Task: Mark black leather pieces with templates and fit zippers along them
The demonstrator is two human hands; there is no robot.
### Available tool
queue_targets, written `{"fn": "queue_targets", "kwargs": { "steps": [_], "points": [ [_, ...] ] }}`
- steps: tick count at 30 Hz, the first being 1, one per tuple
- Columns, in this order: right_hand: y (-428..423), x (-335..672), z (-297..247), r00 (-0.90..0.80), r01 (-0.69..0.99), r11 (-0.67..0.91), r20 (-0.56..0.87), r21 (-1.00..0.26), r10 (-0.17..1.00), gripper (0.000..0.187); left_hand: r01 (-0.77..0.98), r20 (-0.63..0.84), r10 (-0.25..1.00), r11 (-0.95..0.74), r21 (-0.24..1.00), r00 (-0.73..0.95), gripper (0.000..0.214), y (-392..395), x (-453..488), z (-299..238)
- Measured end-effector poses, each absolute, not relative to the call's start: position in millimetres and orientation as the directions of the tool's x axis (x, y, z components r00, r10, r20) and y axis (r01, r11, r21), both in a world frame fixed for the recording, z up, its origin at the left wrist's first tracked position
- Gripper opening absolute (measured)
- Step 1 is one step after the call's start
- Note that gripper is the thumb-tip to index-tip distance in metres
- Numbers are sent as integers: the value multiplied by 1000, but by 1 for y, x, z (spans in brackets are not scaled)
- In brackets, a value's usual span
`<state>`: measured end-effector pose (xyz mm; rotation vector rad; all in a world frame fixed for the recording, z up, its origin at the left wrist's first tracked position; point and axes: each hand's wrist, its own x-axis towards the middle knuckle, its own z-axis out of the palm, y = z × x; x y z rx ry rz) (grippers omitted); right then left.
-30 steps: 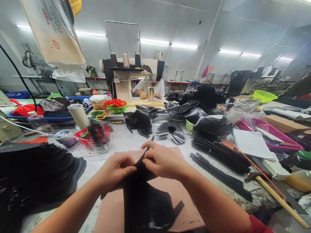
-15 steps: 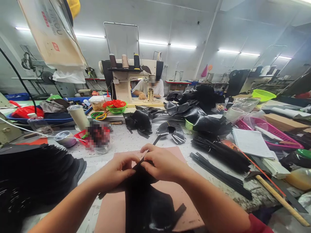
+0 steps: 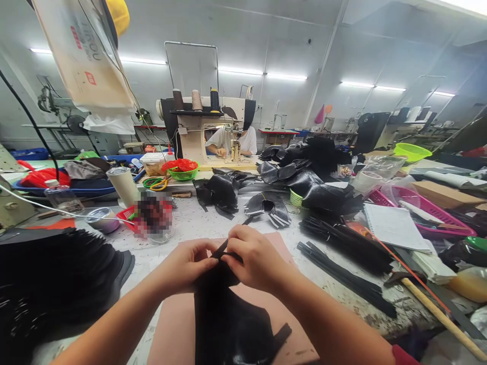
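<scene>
Both hands meet over a black leather piece (image 3: pixel 232 319) that lies on a pinkish-tan board (image 3: pixel 175 324). My left hand (image 3: pixel 194 261) pinches the top edge of the leather between thumb and fingers. Right beside it, my right hand (image 3: pixel 249 256) is closed on a narrow black strip (image 3: pixel 220 249) running along that edge. The strip's far end pokes out beyond my right fingers. Part of the leather's upper edge is hidden under my hands. A short tab of black material sticks out at the lower right of the piece.
A tall stack of black pieces (image 3: pixel 64 284) is at left. Bundled black strips (image 3: pixel 346 279), a wooden-handled hammer (image 3: pixel 443 317) and a notebook (image 3: pixel 395 225) lie at right. Shaped leather pieces (image 3: pixel 268 207) rest ahead. Behind them, a person sits at a sewing machine (image 3: pixel 194 137).
My hands have shifted slightly along the leather's edge, and the right fingers have curled more tightly over the strip. The camera view has tilted a little.
</scene>
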<state>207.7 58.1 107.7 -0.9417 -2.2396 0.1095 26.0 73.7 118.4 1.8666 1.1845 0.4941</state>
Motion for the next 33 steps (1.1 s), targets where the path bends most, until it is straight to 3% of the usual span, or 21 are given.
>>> {"fn": "queue_targets", "kwargs": {
  "steps": [12,23,33],
  "points": [
    [65,208,109,-530,516,715,480,-471,699,8,503,-146,815,-195,842,561,17,74,27,125],
    [65,208,112,-565,566,707,426,-423,707,10,617,-103,794,-376,691,599,14,77,30,126],
    [69,221,115,-588,524,686,367,-505,720,8,611,-176,800,-275,742,574,21,80,30,127]
  ]
}}
